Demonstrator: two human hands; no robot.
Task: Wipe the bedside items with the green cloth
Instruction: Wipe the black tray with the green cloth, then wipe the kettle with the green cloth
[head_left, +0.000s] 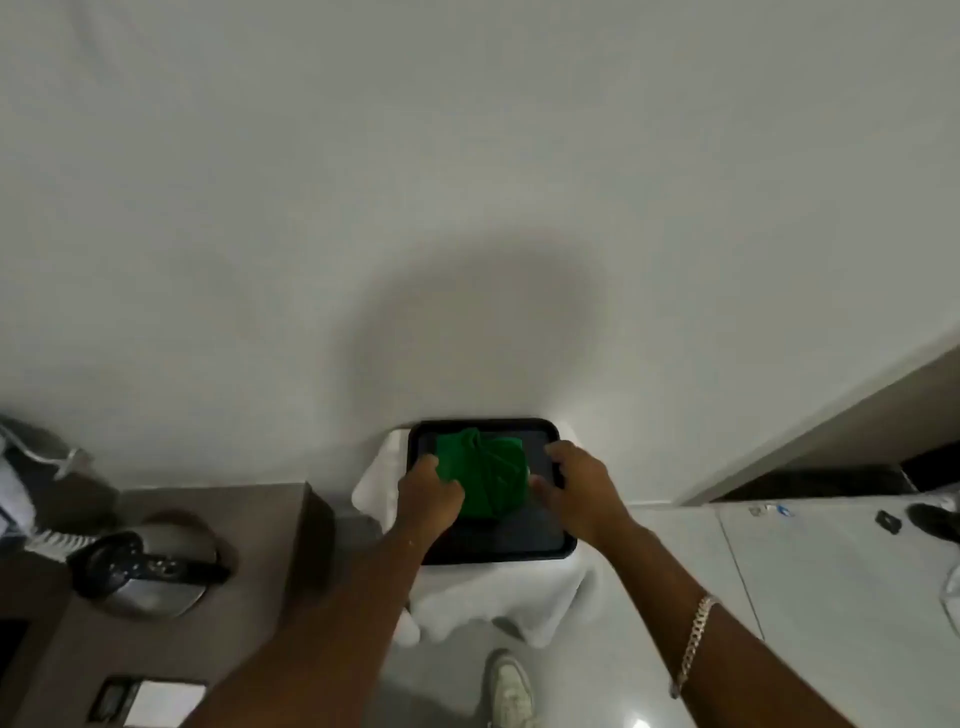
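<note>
A green cloth (491, 475) lies bunched on a black tray (540, 545), which rests on a stand draped in white fabric (498, 597) against the wall. My left hand (428, 491) presses on the cloth's left side with fingers curled into it. My right hand (574, 480) grips the tray's right rim, thumb beside the cloth. A steel kettle (150, 569) with a black handle stands on the brown bedside table (260, 525) at the left.
A white coiled cord (52, 543) and a cable sit at the far left. A switch panel (150, 701) is set in the table's front. White floor tiles and my white shoe (511, 688) are below; small dark objects (888, 522) lie at the right.
</note>
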